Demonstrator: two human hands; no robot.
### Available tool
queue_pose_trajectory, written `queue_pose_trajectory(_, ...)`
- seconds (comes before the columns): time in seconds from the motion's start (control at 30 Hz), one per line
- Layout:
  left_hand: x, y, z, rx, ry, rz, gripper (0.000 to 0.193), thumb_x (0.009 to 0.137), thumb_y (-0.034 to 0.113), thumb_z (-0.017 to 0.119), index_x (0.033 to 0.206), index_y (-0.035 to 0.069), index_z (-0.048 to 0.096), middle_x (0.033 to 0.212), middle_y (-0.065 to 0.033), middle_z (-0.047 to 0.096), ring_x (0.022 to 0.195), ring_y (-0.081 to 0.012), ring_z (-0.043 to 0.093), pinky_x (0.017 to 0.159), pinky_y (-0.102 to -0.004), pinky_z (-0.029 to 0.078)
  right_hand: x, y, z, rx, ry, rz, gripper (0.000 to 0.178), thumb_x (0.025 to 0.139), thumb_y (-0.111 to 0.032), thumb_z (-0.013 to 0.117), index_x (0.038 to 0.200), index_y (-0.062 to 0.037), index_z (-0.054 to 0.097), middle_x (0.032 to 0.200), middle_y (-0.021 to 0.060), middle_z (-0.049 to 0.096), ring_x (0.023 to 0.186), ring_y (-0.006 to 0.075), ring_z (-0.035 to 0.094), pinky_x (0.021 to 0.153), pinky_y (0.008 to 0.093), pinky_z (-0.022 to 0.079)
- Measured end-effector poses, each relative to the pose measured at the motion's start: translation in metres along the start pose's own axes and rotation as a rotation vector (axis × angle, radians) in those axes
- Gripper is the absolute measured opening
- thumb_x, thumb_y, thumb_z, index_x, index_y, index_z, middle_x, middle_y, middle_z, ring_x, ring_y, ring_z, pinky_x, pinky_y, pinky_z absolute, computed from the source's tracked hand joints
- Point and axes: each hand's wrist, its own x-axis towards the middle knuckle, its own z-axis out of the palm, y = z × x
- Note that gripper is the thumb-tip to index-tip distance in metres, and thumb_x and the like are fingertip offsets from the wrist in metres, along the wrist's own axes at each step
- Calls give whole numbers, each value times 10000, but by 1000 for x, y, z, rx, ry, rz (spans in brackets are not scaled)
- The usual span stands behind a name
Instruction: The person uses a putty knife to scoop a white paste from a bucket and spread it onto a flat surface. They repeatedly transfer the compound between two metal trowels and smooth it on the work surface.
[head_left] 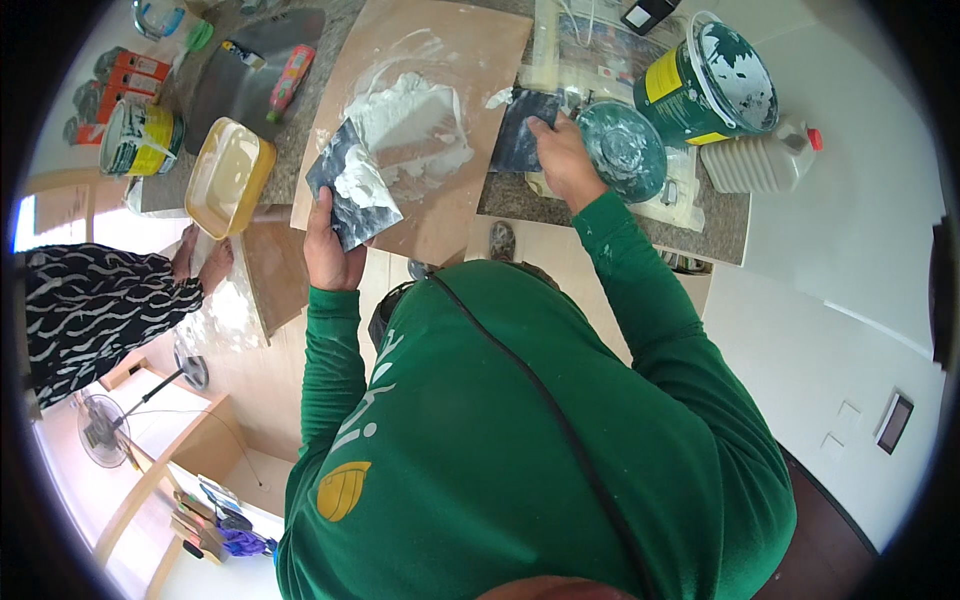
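My left hand (332,250) grips a dark, flat square spreader (353,215) at its near edge; a lump of white paste (365,185) sits on its upper side. Beneath and beyond it lies a tan board (420,215), with a thick patch of the same white paste (425,120) spread over its middle. My right hand (568,155) is closed on a second dark spreader (520,135), held over the board's right edge. A smear of white clings to that spreader's far corner. Just right of my right hand is a round green lid (625,150) streaked with white.
A green bucket (700,95) and a jug with a red cap (765,158) stand at the right. To the left are a yellow tub (232,180), a smaller bucket (140,138) and a sink (235,100) holding a pink bottle (290,82). Another person's patterned clothing (95,310) shows at far left.
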Motion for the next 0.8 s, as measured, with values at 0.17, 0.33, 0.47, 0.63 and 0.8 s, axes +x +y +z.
queue_pose_trajectory(0.17,-3,-5,-12,-1,-31,5,390,1067,368,522,1370,129,575,1215,-7,705,1020,-155,696,739,-310,517,6,16,-10,-7,-80,-65,333,1032,-124,584,1325,32,559,1243,96,651,1107,180,576,1015,336,441)
queue_pose_trajectory(0.33,-4,-12,-5,-32,49,7,394,1062,379,530,1365,131,579,1213,-14,707,1021,-163,698,760,-324,529,-38,-6,-13,430,-138,-48,305,1014,-90,596,1307,-5,582,1199,68,660,1067,158,599,963,324,477)
queue_pose_trajectory(0.47,-1,-15,-1,-33,59,-14,387,1062,377,531,1352,126,587,1206,-21,711,1018,-172,701,783,-324,541,-54,12,7,593,-66,-57,207,1014,-77,591,1214,-28,602,1090,32,666,941,121,598,859,300,497)
queue_pose_trajectory(0.63,-2,-12,7,-20,27,-12,378,1062,370,531,1337,118,595,1196,-24,715,1017,-178,702,788,-331,545,-36,28,35,509,188,-91,174,993,-65,595,1151,8,603,1010,45,657,876,131,573,812,318,493)
queue_pose_trajectory(0.8,-5,-12,-3,-2,28,-5,378,1063,348,528,1326,84,593,1198,-47,713,1030,-194,700,818,-347,551,6,15,27,108,130,-11,299,975,-109,639,1229,38,584,1051,104,673,928,194,621,823,366,513)
